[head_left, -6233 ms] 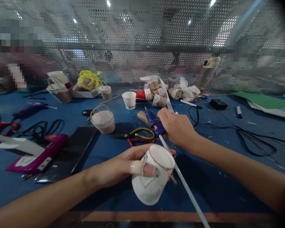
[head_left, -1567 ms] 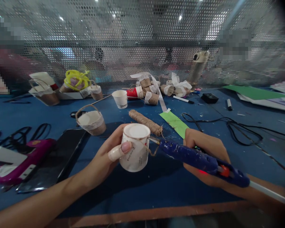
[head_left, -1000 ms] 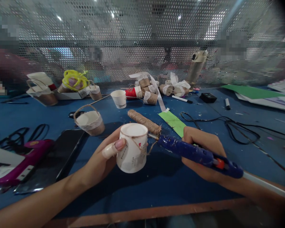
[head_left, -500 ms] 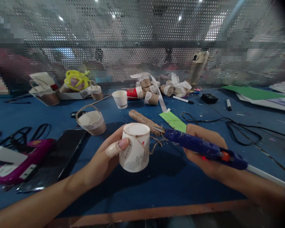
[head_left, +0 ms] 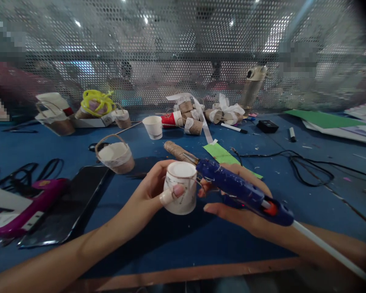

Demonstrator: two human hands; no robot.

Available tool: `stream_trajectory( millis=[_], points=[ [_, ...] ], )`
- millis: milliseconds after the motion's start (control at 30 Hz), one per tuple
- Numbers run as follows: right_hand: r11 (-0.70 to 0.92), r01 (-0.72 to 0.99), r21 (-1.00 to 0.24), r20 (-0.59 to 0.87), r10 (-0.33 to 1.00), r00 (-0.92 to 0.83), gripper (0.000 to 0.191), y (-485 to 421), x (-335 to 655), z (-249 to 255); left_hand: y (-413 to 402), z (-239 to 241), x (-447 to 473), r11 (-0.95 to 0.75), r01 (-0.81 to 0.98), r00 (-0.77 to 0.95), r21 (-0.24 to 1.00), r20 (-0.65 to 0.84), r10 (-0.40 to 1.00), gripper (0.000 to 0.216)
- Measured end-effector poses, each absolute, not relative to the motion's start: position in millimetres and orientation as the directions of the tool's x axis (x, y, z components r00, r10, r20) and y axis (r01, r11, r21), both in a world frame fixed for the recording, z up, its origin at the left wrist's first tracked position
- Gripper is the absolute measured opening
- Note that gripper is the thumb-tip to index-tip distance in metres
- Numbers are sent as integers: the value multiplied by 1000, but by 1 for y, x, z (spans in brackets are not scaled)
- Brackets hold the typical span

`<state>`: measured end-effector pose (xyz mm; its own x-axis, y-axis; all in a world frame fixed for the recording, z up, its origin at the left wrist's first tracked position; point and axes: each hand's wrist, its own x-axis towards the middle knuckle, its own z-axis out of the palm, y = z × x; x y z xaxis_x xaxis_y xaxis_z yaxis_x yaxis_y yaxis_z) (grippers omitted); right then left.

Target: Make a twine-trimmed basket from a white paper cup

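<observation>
My left hand (head_left: 152, 189) grips an upturned white paper cup (head_left: 184, 203), thumb across its front and a bandage-like wrap on that thumb. A strand of twine (head_left: 185, 177) runs around the cup near its upturned base. My right hand (head_left: 247, 224) holds a blue glue gun (head_left: 232, 181) with a white glue stick (head_left: 326, 244) projecting from its rear. The gun's metal nozzle lies just above the cup's right rim; whether they touch I cannot tell. Fingertips of the right hand are close to the cup's right side, by the loose twine. Behind the cup lies a twine roll (head_left: 177, 150).
A twine-handled cup basket (head_left: 118, 158) and a paper cup (head_left: 153, 128) stand behind. A phone (head_left: 70, 203) and a purple power strip (head_left: 45, 199) lie left. Green paper (head_left: 221, 154) and a black cable (head_left: 305, 169) are right. Small wrapped cups (head_left: 192, 126) are piled at the back.
The cup in my left hand has shifted right and slightly up. My right hand has brought the glue gun left, its nozzle now over the cup's rim, and its fingers have come nearer the cup.
</observation>
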<state>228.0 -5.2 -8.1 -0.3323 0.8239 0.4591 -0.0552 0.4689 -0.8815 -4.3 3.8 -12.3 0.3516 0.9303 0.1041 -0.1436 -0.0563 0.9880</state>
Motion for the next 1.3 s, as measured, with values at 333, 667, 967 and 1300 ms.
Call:
stream_trajectory(
  millis=[333,667,967,1300],
  points=[
    [470,45,-881,448,863,-233,22,-6,229,-10,0,-11,-3,-30,-65,359,997,52,932,39],
    [460,159,-874,428,882,-199,15,-7,228,-6,1,-14,-4,-22,-59,374,998,42,927,37],
    [453,147,-879,418,882,-219,14,-4,228,-5,-1,-10,1,35,-96,376,995,4,927,45],
    [423,113,-899,393,894,-217,15,-6,230,-5,-1,-10,1,43,-92,396,995,-3,918,46]
  ],
)
